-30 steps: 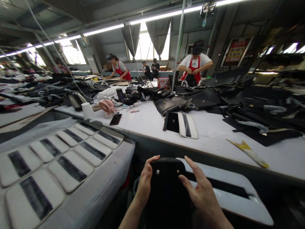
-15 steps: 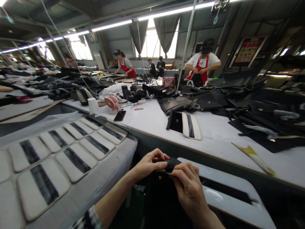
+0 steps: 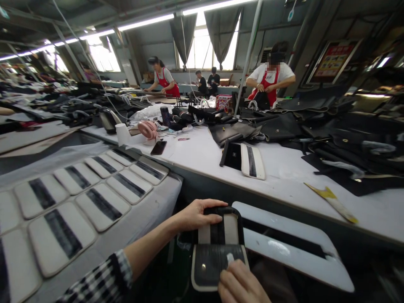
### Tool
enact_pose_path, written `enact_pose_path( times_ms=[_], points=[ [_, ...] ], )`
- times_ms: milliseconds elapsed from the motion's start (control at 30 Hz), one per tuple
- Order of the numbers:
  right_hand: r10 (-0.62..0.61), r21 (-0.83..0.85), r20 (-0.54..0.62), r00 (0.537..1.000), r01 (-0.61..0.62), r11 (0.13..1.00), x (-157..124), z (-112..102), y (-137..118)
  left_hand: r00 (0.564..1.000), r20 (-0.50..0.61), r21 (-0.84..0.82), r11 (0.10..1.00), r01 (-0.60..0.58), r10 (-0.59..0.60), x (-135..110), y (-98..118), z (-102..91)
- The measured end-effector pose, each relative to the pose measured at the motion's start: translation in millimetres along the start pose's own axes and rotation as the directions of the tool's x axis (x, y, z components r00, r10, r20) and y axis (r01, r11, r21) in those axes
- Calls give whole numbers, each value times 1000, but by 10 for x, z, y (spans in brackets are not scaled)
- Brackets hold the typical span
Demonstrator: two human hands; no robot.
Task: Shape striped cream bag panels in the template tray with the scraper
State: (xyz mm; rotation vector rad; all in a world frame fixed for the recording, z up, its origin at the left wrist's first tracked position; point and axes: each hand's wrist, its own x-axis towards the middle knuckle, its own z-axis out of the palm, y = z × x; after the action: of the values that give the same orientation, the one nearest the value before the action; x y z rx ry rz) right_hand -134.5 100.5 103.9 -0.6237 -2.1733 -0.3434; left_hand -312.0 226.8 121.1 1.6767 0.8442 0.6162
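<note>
A black bag flap panel (image 3: 217, 248) with a white backing and a black centre strip lies folded open in front of me, low in the view. My left hand (image 3: 197, 214) grips its top left edge, fingers curled over the rim. My right hand (image 3: 241, 284) is closed at the lower edge, pinching the folded-down black part near a small white patch. A small metal stud shows on the black part.
Several white panels with black strips (image 3: 94, 189) lie in rows on the left table. A large white board (image 3: 290, 244) lies to my right. The long table (image 3: 284, 181) holds a panel (image 3: 249, 160), phone (image 3: 158, 147), pink fan (image 3: 147, 129) and black leather pieces. People in red aprons work behind.
The black panel, held flat a second ago, has been folded over and opened, showing its white backing. My right hand has dropped to the lower edge; my left stays at the top.
</note>
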Motion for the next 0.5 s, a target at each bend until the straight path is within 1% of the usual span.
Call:
enact_pose_path(
  times_ms=[33,100,133,200,233,267,300,333,400,433,467,500],
  points=[
    [32,36,29,999,-33,999,29,-41,22,1000,5,-9,1000,-3,3,-8,-3,0],
    [138,102,126,982,-151,983,129,-120,151,1000,5,-23,999,-25,25,-7,1,17],
    [206,114,160,965,-225,968,185,-148,240,999,-2,-16,999,-42,42,-1,6,31],
    [331,131,236,914,-368,921,268,-169,398,996,-25,20,996,-85,86,14,16,62],
    [366,150,271,890,-414,898,281,-162,444,994,-34,44,994,-100,102,17,20,75],
    [373,181,296,879,-435,882,271,-147,459,993,-45,65,992,-107,110,17,22,86],
    [358,205,305,882,-428,880,235,-127,439,993,-53,75,992,-105,109,14,20,94],
    [316,210,277,907,-378,901,175,-105,388,993,-60,69,993,-96,100,8,14,102],
    [155,144,162,974,-179,973,-1,-68,210,994,-70,36,996,-86,88,-3,-16,117],
    [76,107,118,990,-88,990,-104,-56,100,993,-77,24,996,-92,93,-4,-39,124],
    [34,91,101,994,-44,995,-207,-50,-16,991,-86,14,995,-98,99,0,-66,130],
    [36,98,113,993,-47,994,-303,-49,-129,990,-101,10,995,-103,104,10,-96,132]
  ],
)
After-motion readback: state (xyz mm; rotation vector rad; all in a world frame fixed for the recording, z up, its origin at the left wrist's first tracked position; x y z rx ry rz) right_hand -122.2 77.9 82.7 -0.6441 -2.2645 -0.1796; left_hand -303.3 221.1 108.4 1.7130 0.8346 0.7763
